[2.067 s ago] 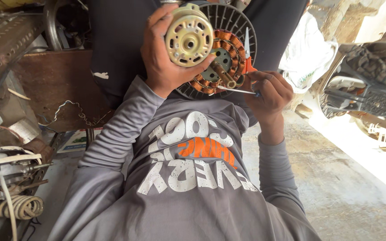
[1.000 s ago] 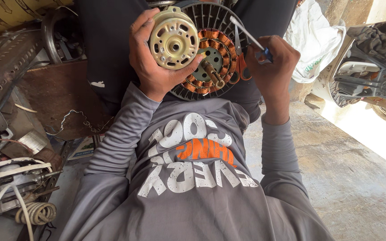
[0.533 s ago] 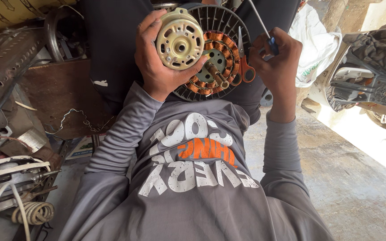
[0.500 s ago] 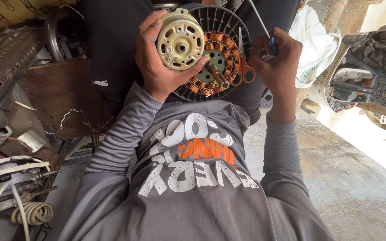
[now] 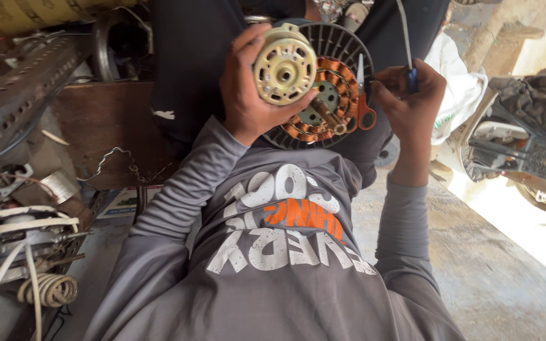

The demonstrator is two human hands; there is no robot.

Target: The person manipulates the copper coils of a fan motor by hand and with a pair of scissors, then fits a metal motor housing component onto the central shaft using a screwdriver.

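My left hand point(image 5: 244, 95) grips a round cream motor end cap point(image 5: 284, 68) and holds it in front of a motor stator point(image 5: 339, 85) with copper windings in a dark finned housing on my lap. My right hand point(image 5: 409, 104) is closed on a thin screwdriver point(image 5: 410, 74) with a blue handle, its shaft pointing up and away from me. Small scissors with orange handles point(image 5: 364, 112) stand against the windings at my right fingertips, blades up. Whether my fingers hold them too I cannot tell.
At left are a perforated metal bracket point(image 5: 26, 76), a brown board point(image 5: 105, 132), another motor with white wires and a coil point(image 5: 45, 289). A white bag point(image 5: 459, 95) and dark machine parts point(image 5: 532, 151) lie at right on the concrete floor point(image 5: 500, 278).
My right hand has risen beside the stator, and the screwdriver swung from lying across the windings to pointing up. My left hand kept hold of the end cap, shifting slightly.
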